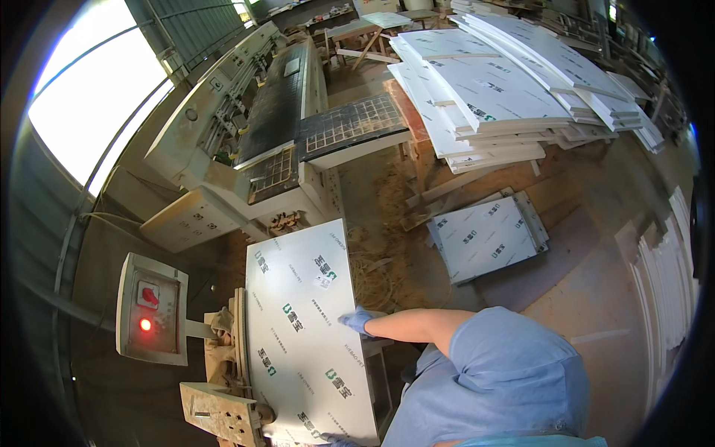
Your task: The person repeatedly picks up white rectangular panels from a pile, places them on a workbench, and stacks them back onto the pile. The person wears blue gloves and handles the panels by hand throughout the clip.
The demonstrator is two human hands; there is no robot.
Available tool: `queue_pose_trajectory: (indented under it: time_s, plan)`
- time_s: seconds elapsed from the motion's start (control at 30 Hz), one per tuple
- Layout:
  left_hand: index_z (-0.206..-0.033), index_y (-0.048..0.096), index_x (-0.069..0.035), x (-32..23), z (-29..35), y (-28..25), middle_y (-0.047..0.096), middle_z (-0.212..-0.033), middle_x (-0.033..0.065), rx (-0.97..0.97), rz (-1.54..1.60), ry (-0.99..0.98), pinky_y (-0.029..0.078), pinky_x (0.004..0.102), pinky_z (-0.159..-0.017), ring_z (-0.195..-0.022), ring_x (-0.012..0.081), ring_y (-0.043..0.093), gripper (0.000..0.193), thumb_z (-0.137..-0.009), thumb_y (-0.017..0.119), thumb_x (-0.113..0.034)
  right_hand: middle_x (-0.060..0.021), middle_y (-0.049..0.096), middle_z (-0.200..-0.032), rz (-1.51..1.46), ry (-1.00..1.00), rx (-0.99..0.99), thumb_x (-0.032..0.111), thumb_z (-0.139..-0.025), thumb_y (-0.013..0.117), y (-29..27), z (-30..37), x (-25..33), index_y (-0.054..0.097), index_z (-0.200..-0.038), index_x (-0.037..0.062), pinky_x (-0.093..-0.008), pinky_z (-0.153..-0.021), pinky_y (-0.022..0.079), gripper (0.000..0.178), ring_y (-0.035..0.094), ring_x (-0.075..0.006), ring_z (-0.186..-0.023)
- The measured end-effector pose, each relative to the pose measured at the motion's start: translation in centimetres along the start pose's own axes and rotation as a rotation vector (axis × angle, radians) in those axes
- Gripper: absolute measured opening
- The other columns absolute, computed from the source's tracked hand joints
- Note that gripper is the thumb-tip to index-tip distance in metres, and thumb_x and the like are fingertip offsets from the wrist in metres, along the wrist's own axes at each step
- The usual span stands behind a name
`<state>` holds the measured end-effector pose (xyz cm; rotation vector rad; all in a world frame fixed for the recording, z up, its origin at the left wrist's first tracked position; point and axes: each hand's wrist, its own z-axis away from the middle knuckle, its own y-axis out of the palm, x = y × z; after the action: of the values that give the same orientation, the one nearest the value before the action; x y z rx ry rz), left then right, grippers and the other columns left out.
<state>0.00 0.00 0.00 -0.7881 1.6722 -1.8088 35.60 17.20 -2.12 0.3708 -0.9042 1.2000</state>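
Note:
A large white board [309,372] with a printed protective film lies flat in front of me, along a machine. My right hand [359,321], in a blue glove, rests on the board's right edge. Its fingers reach out over the film and look open. At the lower border of the view, my left hand [339,440], also gloved in blue, touches the board's near end. Only part of it shows; its fingers appear stretched along the surface. The board's left edge sits against the machine's dusty guide rail [240,335].
A control box [153,309] with a red knob and lit red lamp stands left. Beyond is a long machine [275,104] with a gridded table [354,127]. Stacked white panels [499,82] fill the far right. A smaller panel stack [488,237] lies low, right of the board.

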Motion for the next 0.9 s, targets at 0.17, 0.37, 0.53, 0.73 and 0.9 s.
queue_pose_trajectory:
  time_s: [0.17,0.37,0.53,0.73,0.9]
  plan:
    - [-0.147,0.027,-0.008,-0.5,-1.3,3.4,0.033,-0.148,0.0149,-0.171,0.063,0.048,0.018,0.0577,-0.108,-0.134,0.0367,0.032,0.086,-0.088,0.018,-0.07,-0.0231,0.053,-0.129,-0.039,-0.051,-0.005,0.056,-0.075,0.069,-0.6,-0.7,0.8,0.043,-0.129,-0.0036,-0.0404,-0.101,0.039,0.085,0.05,-0.0367,-0.121]
    - [-0.149,0.024,-0.019,-0.7,-3.9,3.6,0.024,-0.151,0.0159,0.004,0.083,-0.043,0.016,0.063,-0.106,-0.137,0.0395,0.025,0.084,-0.086,0.019,-0.075,-0.0243,0.055,-0.126,0.037,-0.051,-0.012,0.05,-0.078,0.07,-1.4,-0.9,0.9,0.036,-0.13,-0.0113,-0.0388,-0.099,0.041,0.088,0.054,-0.033,-0.117]
    - [-0.148,0.028,-0.018,0.4,-3.3,2.2,0.027,-0.152,0.0156,0.034,-0.03,-0.04,0.02,0.058,-0.108,-0.136,0.0387,0.03,0.075,-0.092,0.017,-0.067,-0.0257,0.055,-0.126,-0.019,-0.047,0.01,0.059,-0.076,0.066,-3.0,1.9,2.4,0.038,-0.129,-0.0082,-0.041,-0.099,0.04,0.09,0.053,-0.0369,-0.117]
    - [-0.147,0.03,-0.018,-0.6,-1.7,-0.8,0.025,-0.152,0.0185,-0.002,-0.004,-0.063,0.019,0.0586,-0.108,-0.137,0.0395,0.027,0.074,-0.093,0.019,-0.066,-0.0244,0.047,-0.135,0.016,0.039,0.016,0.056,-0.076,0.067,-0.8,-0.2,0.6,0.033,-0.138,-0.0025,-0.0411,-0.104,0.036,0.091,0.046,-0.0367,-0.126]
    - [-0.148,0.027,-0.018,0.3,-1.2,-0.2,0.023,-0.153,0.0185,-0.015,0.01,-0.077,0.018,0.057,-0.11,-0.138,0.0377,0.025,0.074,-0.093,0.017,-0.066,-0.0248,0.049,-0.133,0.024,0.044,0.025,0.056,-0.076,0.068,-0.6,0.5,0.8,0.032,-0.138,-0.0042,-0.0402,-0.102,0.038,0.094,0.048,-0.036,-0.124]
